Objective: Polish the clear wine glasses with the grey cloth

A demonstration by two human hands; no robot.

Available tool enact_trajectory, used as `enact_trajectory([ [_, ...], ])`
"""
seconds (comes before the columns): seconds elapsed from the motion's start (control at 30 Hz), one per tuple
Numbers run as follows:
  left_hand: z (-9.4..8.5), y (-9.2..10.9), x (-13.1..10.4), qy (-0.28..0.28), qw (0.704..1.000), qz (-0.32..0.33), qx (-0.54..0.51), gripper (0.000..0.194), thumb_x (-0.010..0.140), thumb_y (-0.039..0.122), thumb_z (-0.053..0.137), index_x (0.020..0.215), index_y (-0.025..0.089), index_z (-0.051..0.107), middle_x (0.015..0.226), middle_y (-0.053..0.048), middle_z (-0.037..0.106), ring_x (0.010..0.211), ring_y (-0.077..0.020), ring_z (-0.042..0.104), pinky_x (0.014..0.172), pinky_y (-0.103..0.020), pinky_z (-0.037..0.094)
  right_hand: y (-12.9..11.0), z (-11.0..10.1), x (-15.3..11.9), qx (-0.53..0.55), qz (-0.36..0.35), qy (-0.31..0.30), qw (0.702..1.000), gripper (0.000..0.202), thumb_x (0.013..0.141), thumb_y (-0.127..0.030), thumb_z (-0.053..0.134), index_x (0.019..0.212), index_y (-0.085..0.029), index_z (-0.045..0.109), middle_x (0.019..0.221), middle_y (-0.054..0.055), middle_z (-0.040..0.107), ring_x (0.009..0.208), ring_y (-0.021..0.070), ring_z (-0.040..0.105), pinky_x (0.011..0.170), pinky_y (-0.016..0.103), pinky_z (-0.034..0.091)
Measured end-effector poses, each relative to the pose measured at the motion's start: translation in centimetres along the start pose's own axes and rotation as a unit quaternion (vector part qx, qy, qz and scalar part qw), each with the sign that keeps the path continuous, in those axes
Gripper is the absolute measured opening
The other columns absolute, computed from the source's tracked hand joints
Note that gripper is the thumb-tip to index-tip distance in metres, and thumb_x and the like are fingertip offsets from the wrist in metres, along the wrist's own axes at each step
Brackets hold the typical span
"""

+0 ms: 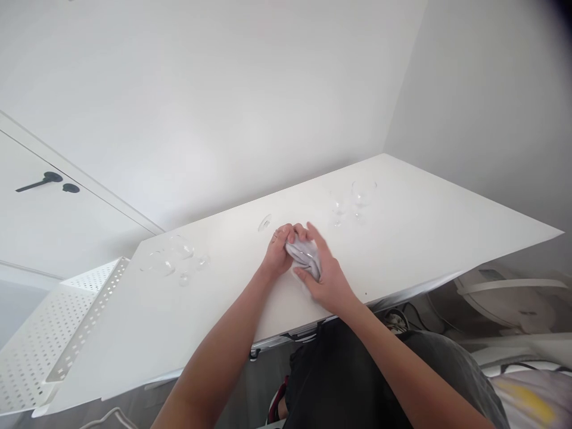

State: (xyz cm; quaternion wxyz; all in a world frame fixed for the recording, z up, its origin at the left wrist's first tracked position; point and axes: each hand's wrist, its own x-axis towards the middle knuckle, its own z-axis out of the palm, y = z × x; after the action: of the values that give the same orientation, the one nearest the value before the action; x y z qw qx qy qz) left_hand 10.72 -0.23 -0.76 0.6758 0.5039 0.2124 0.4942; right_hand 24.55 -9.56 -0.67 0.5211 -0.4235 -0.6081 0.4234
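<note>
Over the middle of the white table, both my hands meet around a bunched pale grey cloth [304, 251]. My left hand [280, 249] is closed at the cloth's left edge, its fingers curled over the top. From the other side, my right hand [326, 273] grips the cloth, with the thumb below and the fingers above. A shiny, glass-like edge glints within the folds; what the cloth wraps is mostly hidden. Beyond my right hand stand two clear stemmed glasses, a larger one [363, 195] and a smaller one [338, 207].
Two more clear stemmed glasses, one [157, 263] and another [181, 246], are at the table's left. A clear oval piece [265, 223] lies near the back edge of the white table [232, 298]. A white perforated shelf [58, 333] adjoins the left end. Walls border the back and right.
</note>
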Motion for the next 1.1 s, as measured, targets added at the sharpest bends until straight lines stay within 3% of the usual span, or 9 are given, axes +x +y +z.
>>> enact_trajectory([
  [0.13, -0.2, 0.1, 0.1, -0.026, 0.999, 0.024, -0.013, 0.056, 0.084, 0.064, 0.070, 0.062, 0.021, 0.042, 0.077, -0.002, 0.055, 0.094, -0.0229, 0.065, 0.110, -0.056, 0.047, 0.8, 0.2, 0.0, -0.164, -0.076, -0.066, 0.981, 0.058, 0.098, -0.020, 0.046, 0.152, -0.040, 0.050, 0.097, 0.007, 0.071, 0.079, 0.0243, 0.068, 0.080, 0.046, 0.060],
  [0.3, -1.3, -0.2, -0.1, -0.093, 0.995, 0.017, -0.017, 0.066, 0.066, 0.078, 0.077, 0.062, 0.021, 0.044, 0.088, -0.007, 0.060, 0.113, -0.0322, 0.063, 0.100, -0.055, 0.051, -2.3, -0.6, -0.2, 0.215, 0.100, 0.003, 0.971, 0.070, 0.096, -0.046, 0.060, 0.161, -0.038, 0.034, 0.118, 0.007, 0.068, 0.063, 0.0154, 0.066, 0.063, 0.035, 0.060],
  [0.37, -1.2, -0.2, -0.2, -0.096, 0.995, -0.003, -0.004, 0.065, 0.069, 0.075, 0.076, 0.060, 0.020, 0.042, 0.094, -0.008, 0.062, 0.109, -0.0321, 0.063, 0.093, -0.053, 0.053, -2.6, -0.6, -0.2, 0.244, 0.109, 0.015, 0.964, 0.077, 0.092, -0.049, 0.066, 0.161, -0.038, 0.033, 0.124, 0.007, 0.067, 0.067, 0.0157, 0.067, 0.065, 0.035, 0.061],
  [0.47, -0.5, 0.1, 0.0, -0.049, 0.999, -0.009, 0.009, 0.054, 0.082, 0.062, 0.070, 0.063, 0.020, 0.043, 0.106, -0.008, 0.063, 0.105, -0.0268, 0.063, 0.096, -0.050, 0.053, -1.1, -0.2, 0.0, 0.040, 0.010, -0.001, 0.999, 0.077, 0.093, -0.035, 0.066, 0.162, -0.039, 0.031, 0.126, 0.009, 0.067, 0.087, 0.0233, 0.069, 0.079, 0.041, 0.060],
  [0.6, 0.1, 0.3, 0.2, -0.014, 1.000, -0.004, 0.014, 0.049, 0.089, 0.060, 0.063, 0.067, 0.019, 0.047, 0.107, -0.007, 0.062, 0.101, -0.0211, 0.063, 0.104, -0.045, 0.050, 1.0, 0.2, 0.4, -0.231, -0.106, -0.072, 0.964, 0.067, 0.095, -0.009, 0.044, 0.155, -0.038, 0.047, 0.104, 0.010, 0.071, 0.093, 0.0264, 0.067, 0.085, 0.045, 0.058],
  [0.73, -0.4, 0.3, 0.1, -0.057, 0.998, -0.018, 0.019, 0.060, 0.075, 0.078, 0.069, 0.078, 0.021, 0.053, 0.116, -0.009, 0.061, 0.096, -0.0224, 0.065, 0.092, -0.043, 0.056, -0.5, -0.2, 0.3, 0.065, 0.018, -0.004, 0.998, 0.066, 0.096, -0.024, 0.058, 0.157, -0.040, 0.042, 0.123, 0.008, 0.066, 0.093, 0.0227, 0.068, 0.081, 0.041, 0.062],
  [0.87, -0.8, 0.1, -0.1, -0.103, 0.994, -0.001, 0.041, 0.069, 0.055, 0.077, 0.084, 0.080, 0.021, 0.051, 0.110, -0.010, 0.060, 0.097, -0.0252, 0.066, 0.080, -0.040, 0.058, -2.1, -0.4, 0.2, 0.310, 0.120, 0.031, 0.943, 0.077, 0.089, -0.038, 0.072, 0.158, -0.040, 0.039, 0.137, 0.007, 0.060, 0.097, 0.0212, 0.070, 0.083, 0.039, 0.064],
  [1.0, -0.5, -0.1, 0.0, -0.092, 0.995, -0.009, 0.038, 0.055, 0.068, 0.063, 0.083, 0.088, 0.021, 0.054, 0.104, -0.007, 0.058, 0.078, -0.0177, 0.064, 0.062, -0.030, 0.053, -0.3, 0.3, 0.2, 0.016, -0.016, 0.014, 1.000, 0.069, 0.094, -0.022, 0.059, 0.158, -0.041, 0.041, 0.134, 0.008, 0.065, 0.108, 0.0265, 0.068, 0.090, 0.043, 0.061],
  [1.1, -0.3, -0.1, 0.0, -0.082, 0.996, -0.017, 0.033, 0.051, 0.074, 0.062, 0.080, 0.087, 0.020, 0.054, 0.106, -0.008, 0.059, 0.079, -0.0168, 0.063, 0.066, -0.031, 0.054, 0.7, 0.5, 0.3, -0.181, -0.073, -0.020, 0.981, 0.064, 0.093, -0.010, 0.047, 0.149, -0.039, 0.055, 0.114, 0.010, 0.071, 0.101, 0.0285, 0.068, 0.084, 0.044, 0.060],
])
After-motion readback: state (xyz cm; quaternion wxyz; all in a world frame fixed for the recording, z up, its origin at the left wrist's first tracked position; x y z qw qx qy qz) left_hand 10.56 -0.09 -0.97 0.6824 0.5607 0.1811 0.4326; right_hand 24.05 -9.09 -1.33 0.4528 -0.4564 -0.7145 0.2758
